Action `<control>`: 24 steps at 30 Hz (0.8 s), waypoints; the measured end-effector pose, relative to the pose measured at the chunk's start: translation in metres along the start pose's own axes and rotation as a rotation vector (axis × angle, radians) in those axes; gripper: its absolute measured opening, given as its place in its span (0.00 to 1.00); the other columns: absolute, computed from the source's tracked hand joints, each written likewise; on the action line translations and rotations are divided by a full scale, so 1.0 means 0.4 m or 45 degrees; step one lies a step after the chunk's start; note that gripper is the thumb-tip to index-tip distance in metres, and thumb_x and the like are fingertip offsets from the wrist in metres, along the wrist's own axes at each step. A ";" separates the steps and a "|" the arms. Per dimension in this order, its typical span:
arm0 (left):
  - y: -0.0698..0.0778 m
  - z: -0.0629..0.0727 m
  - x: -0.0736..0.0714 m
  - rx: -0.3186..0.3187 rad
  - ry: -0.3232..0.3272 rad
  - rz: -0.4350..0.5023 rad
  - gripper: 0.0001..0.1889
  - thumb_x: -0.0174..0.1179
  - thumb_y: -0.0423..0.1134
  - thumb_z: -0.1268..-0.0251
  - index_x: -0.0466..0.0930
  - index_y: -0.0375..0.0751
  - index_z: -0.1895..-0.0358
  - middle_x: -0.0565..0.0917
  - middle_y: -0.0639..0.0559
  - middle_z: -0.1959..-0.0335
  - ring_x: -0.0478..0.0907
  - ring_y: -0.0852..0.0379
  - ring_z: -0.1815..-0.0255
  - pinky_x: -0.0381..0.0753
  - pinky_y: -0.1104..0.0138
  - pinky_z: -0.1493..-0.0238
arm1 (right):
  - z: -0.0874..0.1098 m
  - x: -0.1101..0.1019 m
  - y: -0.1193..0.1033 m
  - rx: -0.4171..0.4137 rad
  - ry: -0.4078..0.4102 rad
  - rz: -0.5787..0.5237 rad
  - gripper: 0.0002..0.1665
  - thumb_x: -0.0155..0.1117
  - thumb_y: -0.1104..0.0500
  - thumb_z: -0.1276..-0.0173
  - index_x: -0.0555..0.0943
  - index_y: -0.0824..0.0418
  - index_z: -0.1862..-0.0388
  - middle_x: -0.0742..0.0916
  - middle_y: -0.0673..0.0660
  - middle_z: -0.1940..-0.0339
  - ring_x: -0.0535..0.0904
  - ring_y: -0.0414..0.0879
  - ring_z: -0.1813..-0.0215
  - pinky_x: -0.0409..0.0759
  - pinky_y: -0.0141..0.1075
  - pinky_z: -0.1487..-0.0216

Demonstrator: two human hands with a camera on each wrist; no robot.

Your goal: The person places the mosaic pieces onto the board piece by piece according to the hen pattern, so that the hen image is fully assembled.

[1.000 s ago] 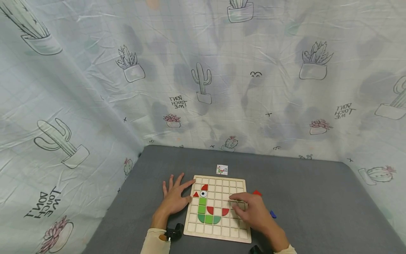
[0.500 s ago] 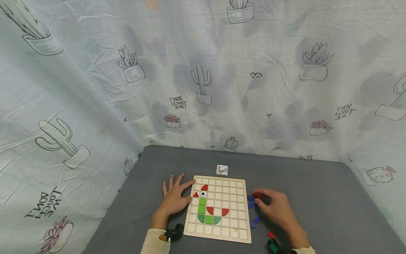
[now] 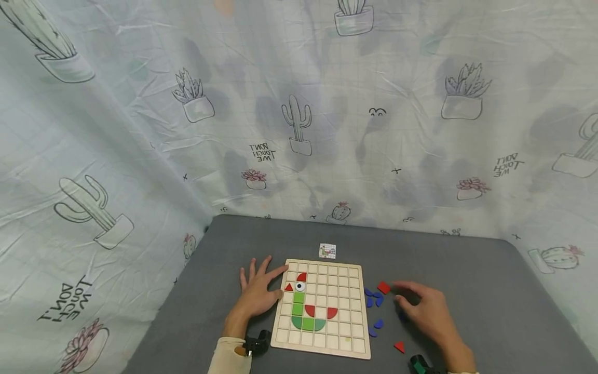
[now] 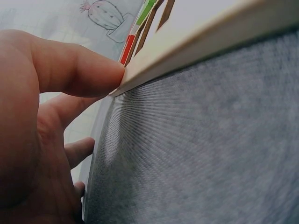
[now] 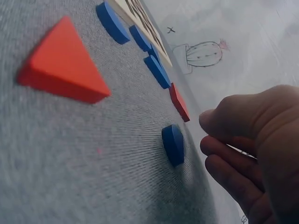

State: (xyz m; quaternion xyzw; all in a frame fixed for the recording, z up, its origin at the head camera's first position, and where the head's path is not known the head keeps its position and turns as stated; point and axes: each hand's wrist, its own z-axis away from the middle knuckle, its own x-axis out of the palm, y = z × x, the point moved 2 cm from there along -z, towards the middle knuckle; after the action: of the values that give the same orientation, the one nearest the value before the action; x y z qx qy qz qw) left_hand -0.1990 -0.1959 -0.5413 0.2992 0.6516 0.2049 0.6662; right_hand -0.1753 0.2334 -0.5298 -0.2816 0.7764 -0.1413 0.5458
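Note:
A wooden grid board lies on the table, with red, green and eye-marked pieces set in its left part. My left hand rests spread at the board's left edge, and in the left wrist view its thumb touches the rim. To the right of the board, my right hand hovers with loosely bent fingers that hold nothing. Just left of its fingertips lies a red square. A blue piece lies close by that hand in the right wrist view; in the head view the hand hides it.
Several blue curved pieces lie along the board's right edge. A red triangle sits nearer the front. Behind the board is a small printed pattern card. A patterned curtain encloses the grey table.
My right hand has moved from over the board out to the right, past the red square, uncovering it, the blue pieces and the red triangle. The left hand stays in place.

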 end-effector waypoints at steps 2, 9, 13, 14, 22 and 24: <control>0.002 -0.001 -0.001 0.003 0.004 -0.001 0.34 0.67 0.36 0.34 0.81 0.56 0.23 0.58 0.35 0.10 0.34 0.24 0.09 0.22 0.26 0.17 | 0.000 0.000 0.002 0.025 -0.024 0.009 0.19 0.85 0.63 0.39 0.94 0.54 0.48 0.96 0.51 0.53 0.93 0.57 0.49 0.89 0.59 0.45; 0.002 0.001 -0.004 -0.010 -0.008 0.003 0.34 0.66 0.37 0.34 0.80 0.55 0.22 0.57 0.36 0.10 0.33 0.24 0.08 0.21 0.27 0.17 | -0.013 0.024 -0.001 0.060 -0.052 -0.012 0.20 0.84 0.64 0.38 0.93 0.57 0.46 0.96 0.54 0.51 0.93 0.57 0.47 0.88 0.59 0.43; 0.003 0.003 -0.003 -0.010 -0.009 0.008 0.34 0.66 0.36 0.34 0.80 0.55 0.23 0.57 0.36 0.10 0.33 0.24 0.09 0.21 0.27 0.17 | -0.020 0.039 -0.008 0.049 -0.032 -0.029 0.21 0.85 0.65 0.39 0.93 0.58 0.46 0.96 0.53 0.52 0.94 0.55 0.48 0.89 0.57 0.44; 0.003 0.003 -0.002 -0.007 -0.007 0.011 0.34 0.67 0.36 0.35 0.81 0.55 0.23 0.57 0.35 0.10 0.33 0.24 0.09 0.22 0.27 0.17 | -0.021 0.042 -0.010 0.044 -0.027 -0.035 0.21 0.85 0.65 0.39 0.93 0.58 0.46 0.96 0.53 0.52 0.94 0.55 0.49 0.89 0.56 0.45; 0.001 0.002 0.001 0.000 0.004 0.023 0.34 0.67 0.36 0.36 0.81 0.56 0.23 0.57 0.35 0.10 0.33 0.23 0.09 0.21 0.26 0.18 | -0.026 0.058 -0.020 0.015 0.025 -0.051 0.21 0.85 0.67 0.41 0.93 0.59 0.47 0.96 0.53 0.54 0.94 0.55 0.51 0.90 0.56 0.47; 0.000 0.002 0.001 -0.001 0.007 0.024 0.34 0.66 0.36 0.36 0.81 0.56 0.23 0.58 0.35 0.10 0.34 0.24 0.09 0.21 0.26 0.18 | -0.026 0.061 -0.021 0.010 0.038 -0.045 0.21 0.85 0.67 0.41 0.93 0.59 0.48 0.96 0.52 0.55 0.94 0.54 0.52 0.90 0.55 0.48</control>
State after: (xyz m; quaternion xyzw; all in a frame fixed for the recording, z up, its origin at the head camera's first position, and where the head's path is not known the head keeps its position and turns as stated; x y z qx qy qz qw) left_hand -0.1982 -0.1955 -0.5416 0.3046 0.6504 0.2121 0.6627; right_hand -0.1885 0.2114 -0.5405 -0.2911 0.7788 -0.1581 0.5327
